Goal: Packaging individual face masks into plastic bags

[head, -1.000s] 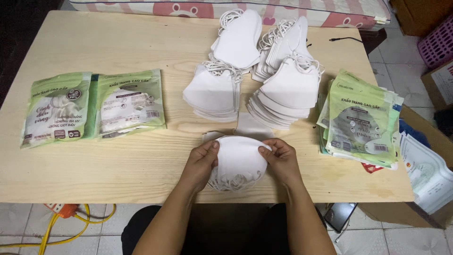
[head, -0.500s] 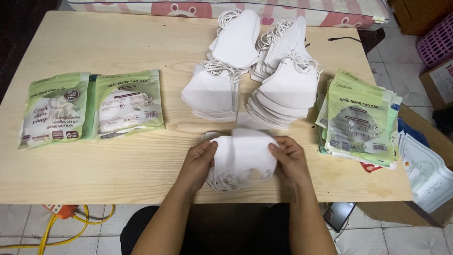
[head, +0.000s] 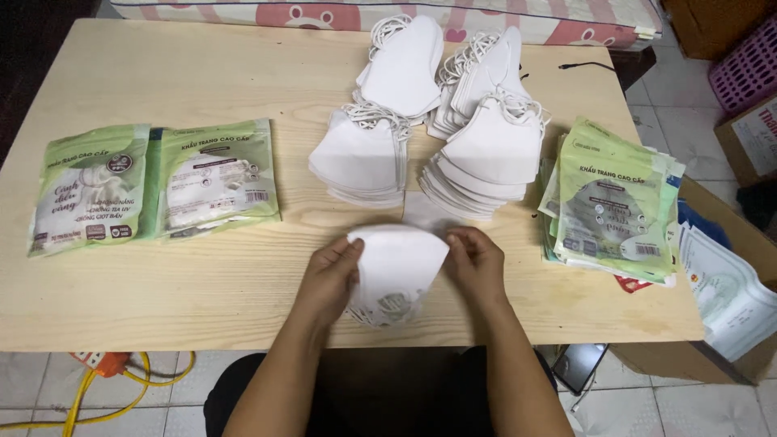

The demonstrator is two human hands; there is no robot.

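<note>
Two bare forearms come up from the near edge, and there's no sleeve on either one all the way down to where the elbows leave the picture. The left hand (head: 330,271) is bare: no glove, no ring to be seen, no watch or band at the wrist. Same story on the right hand (head: 476,263), nothing worn on the fingers or wrist. Nails look short, though they're small at this range. Down between the forearms, at the near edge, there's dark clothing, black or close to it, plain, no pattern showing.
</note>
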